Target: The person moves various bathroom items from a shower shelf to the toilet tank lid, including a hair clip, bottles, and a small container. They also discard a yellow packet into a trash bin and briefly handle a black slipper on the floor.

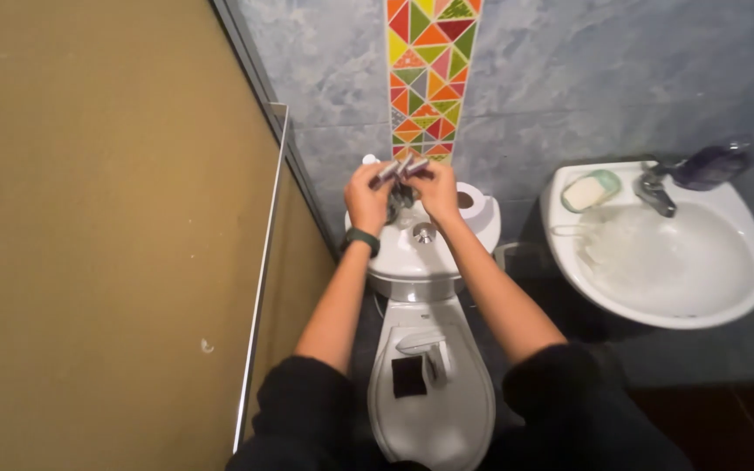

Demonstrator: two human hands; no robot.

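A paper roll stands on the toilet tank, left of the sink.

The one camera sits on my head and looks steeply down and forward over my outstretched arms. It faces the far tiled wall, with the toilet near and centred right below me. A tan partition fills the left, close by. The sink lies at right, slightly farther off. No second view overlaps this one.
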